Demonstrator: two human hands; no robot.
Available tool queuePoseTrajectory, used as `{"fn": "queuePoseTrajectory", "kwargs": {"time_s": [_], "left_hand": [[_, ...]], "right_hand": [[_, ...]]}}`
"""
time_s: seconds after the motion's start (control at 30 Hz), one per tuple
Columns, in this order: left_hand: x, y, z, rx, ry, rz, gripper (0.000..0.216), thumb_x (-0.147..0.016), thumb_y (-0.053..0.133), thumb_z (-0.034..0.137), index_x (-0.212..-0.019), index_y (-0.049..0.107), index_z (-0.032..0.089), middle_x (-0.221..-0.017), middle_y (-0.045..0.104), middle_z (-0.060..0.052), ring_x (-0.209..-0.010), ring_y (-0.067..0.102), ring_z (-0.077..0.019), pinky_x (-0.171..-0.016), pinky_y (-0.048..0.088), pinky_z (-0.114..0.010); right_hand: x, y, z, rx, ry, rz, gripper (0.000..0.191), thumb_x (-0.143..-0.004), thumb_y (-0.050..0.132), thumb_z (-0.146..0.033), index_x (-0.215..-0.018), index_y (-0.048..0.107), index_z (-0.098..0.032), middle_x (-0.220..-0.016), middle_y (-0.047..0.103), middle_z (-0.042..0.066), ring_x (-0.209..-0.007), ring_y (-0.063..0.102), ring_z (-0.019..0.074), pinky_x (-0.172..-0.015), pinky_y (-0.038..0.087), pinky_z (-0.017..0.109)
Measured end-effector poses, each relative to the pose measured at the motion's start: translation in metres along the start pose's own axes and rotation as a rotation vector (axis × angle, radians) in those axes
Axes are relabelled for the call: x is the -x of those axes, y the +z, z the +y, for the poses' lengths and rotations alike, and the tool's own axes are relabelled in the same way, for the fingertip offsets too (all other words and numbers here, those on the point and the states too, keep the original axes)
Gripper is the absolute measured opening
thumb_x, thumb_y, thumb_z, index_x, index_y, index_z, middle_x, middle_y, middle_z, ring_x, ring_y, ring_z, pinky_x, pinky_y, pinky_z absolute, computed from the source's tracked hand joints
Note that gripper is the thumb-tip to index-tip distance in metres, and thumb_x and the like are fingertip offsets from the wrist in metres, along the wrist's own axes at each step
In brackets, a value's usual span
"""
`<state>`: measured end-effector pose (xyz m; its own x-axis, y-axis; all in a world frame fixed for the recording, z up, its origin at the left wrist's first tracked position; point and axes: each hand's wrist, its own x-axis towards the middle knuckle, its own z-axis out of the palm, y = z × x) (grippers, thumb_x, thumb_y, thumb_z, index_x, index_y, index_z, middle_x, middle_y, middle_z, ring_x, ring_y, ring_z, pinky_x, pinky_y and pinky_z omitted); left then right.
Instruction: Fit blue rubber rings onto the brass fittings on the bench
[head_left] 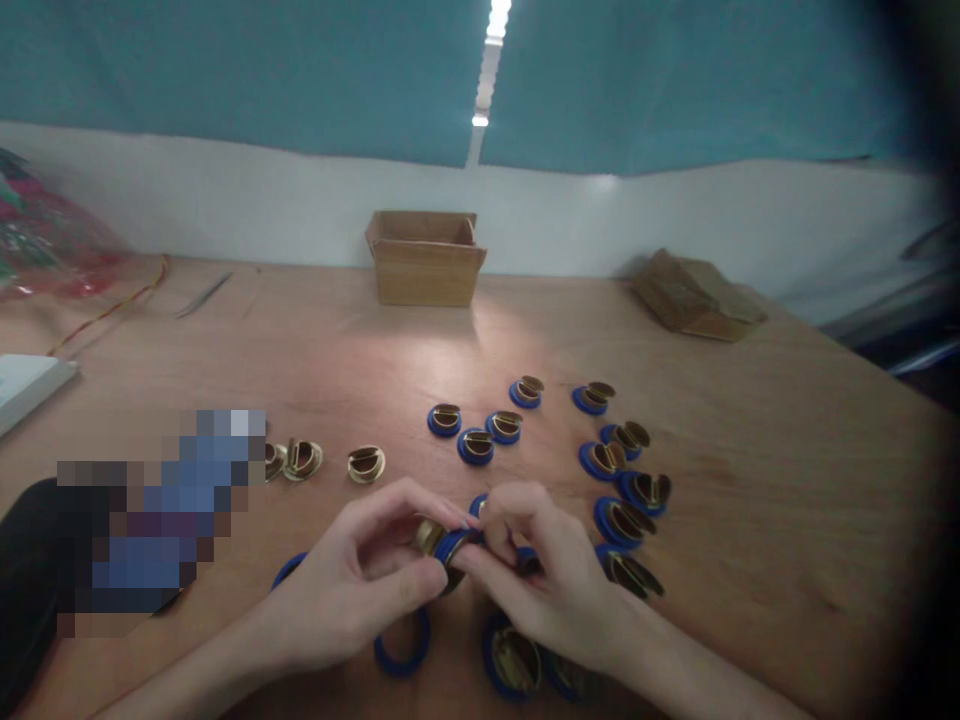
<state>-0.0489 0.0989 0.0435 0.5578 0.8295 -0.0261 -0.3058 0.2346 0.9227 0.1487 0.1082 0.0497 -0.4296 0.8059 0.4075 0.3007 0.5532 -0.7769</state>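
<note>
Between both hands is a round brass-coloured fitting (428, 535) with a blue ring (452, 543) around it. My left hand (349, 585) grips the fitting between thumb and fingers. On its other side, the closed fingers of my right hand (559, 580) pinch at the blue ring. A loose blue ring (403, 640) lies below my left hand, and another blue ring (288, 569) is partly covered by that wrist. Just under my right hand sits a brass fitting with a blue ring (512, 655), its lid raised. Fingers hide part of the held piece.
Several lidded fittings with blue rings (602, 459) stand right of centre on the wooden table (300, 340). Brass fittings without rings (366, 464) lie to the left, near a pixelated object (169, 520). Behind are an open cardboard box (426, 275) and a crumpled carton (697, 295).
</note>
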Motion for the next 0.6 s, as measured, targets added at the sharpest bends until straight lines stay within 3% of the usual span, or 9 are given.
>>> {"fn": "queuePoseTrajectory", "kwargs": {"time_s": [0.17, 0.3, 0.43, 0.6], "left_hand": [[-0.001, -0.003, 0.002, -0.058, 0.055, 0.023, 0.019, -0.089, 0.066, 0.022, -0.107, 0.068, 0.028, -0.113, 0.067, -0.002, -0.111, 0.061, -0.0176, -0.098, 0.045, -0.031], [0.000, -0.002, 0.005, -0.162, 0.081, 0.056, 0.023, -0.086, 0.069, 0.014, -0.102, 0.070, 0.029, -0.117, 0.067, -0.001, -0.115, 0.061, -0.0179, -0.099, 0.046, -0.031], [0.000, -0.004, 0.011, -0.487, 0.175, 0.168, 0.026, -0.081, 0.071, 0.011, -0.101, 0.071, 0.028, -0.117, 0.067, -0.002, -0.113, 0.062, -0.0194, -0.096, 0.049, -0.031], [-0.006, -0.022, 0.021, -0.926, 0.298, 0.420, 0.024, -0.087, 0.065, 0.017, -0.109, 0.069, 0.025, -0.120, 0.066, -0.006, -0.113, 0.062, -0.0231, -0.098, 0.049, -0.040]], "right_hand": [[-0.003, 0.004, -0.003, -0.150, 0.158, -0.002, 0.029, -0.086, 0.058, -0.010, -0.094, 0.036, -0.027, -0.063, 0.029, -0.012, -0.046, 0.034, 0.0054, -0.044, 0.026, 0.017], [-0.004, 0.001, -0.003, -0.109, 0.189, -0.012, 0.031, -0.084, 0.061, -0.013, -0.101, 0.039, -0.027, -0.061, 0.030, -0.013, -0.046, 0.034, 0.0068, -0.044, 0.025, 0.019], [-0.004, -0.005, -0.001, -0.055, 0.120, -0.028, 0.036, -0.082, 0.059, -0.011, -0.109, 0.041, -0.026, -0.062, 0.034, -0.012, -0.047, 0.037, 0.0084, -0.045, 0.027, 0.021], [-0.006, -0.009, 0.001, -0.062, 0.143, 0.035, 0.026, -0.087, 0.052, -0.011, -0.108, 0.042, -0.024, -0.060, 0.034, -0.011, -0.047, 0.038, 0.0098, -0.046, 0.032, 0.023]]}}
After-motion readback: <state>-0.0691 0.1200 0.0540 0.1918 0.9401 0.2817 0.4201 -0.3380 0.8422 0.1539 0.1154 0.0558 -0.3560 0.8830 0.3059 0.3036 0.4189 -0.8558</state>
